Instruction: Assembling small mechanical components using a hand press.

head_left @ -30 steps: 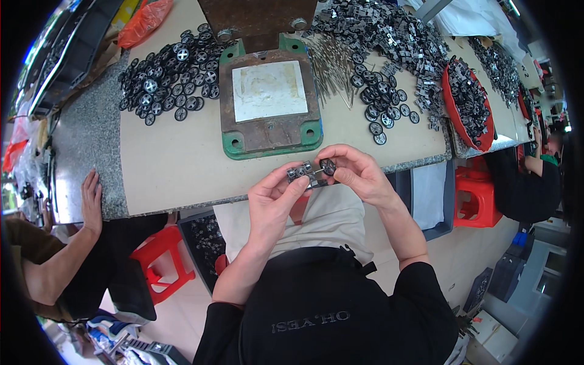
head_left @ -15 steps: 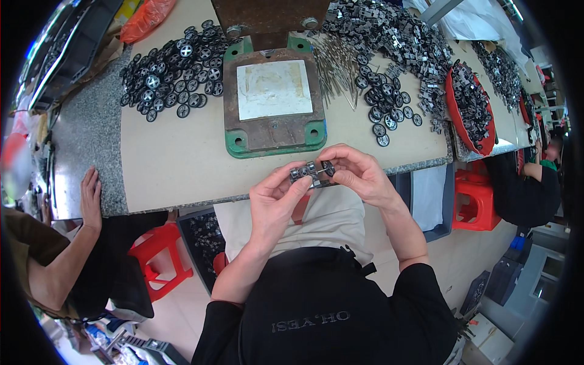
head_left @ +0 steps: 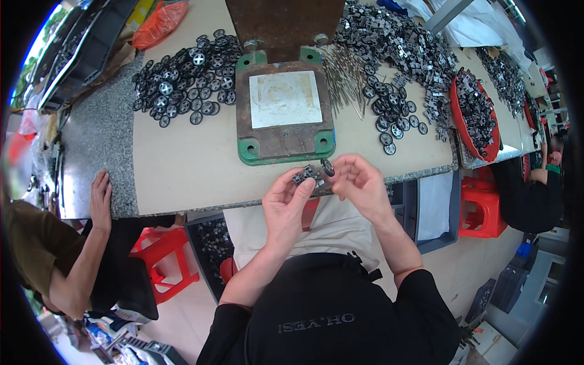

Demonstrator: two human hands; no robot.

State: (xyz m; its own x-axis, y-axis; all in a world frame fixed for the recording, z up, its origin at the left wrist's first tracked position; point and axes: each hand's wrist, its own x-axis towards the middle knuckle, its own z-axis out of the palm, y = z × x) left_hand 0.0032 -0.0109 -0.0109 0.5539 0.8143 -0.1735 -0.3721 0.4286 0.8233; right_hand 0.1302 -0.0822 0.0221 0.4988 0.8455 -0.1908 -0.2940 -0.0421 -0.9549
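Note:
My left hand pinches a small dark grey block-like part between thumb and fingers, just off the table's front edge. A small black wheel sits at the part's right side; how it is joined is too small to make out. My right hand is beside the wheel, thumb and fingers apart, with nothing visible in it. Beyond my hands stands a press base, green at its corners, with a white plate on top.
Loose wheels are heaped left of the press, with more wheels on its right. Thin metal rods, piled grey parts and a red bowl of parts lie rightward. A co-worker's hand rests at the left edge.
My right hand has come off the wheel and its fingers have spread. The wheel now stays at the part in my left hand. The whole view has shifted slightly.

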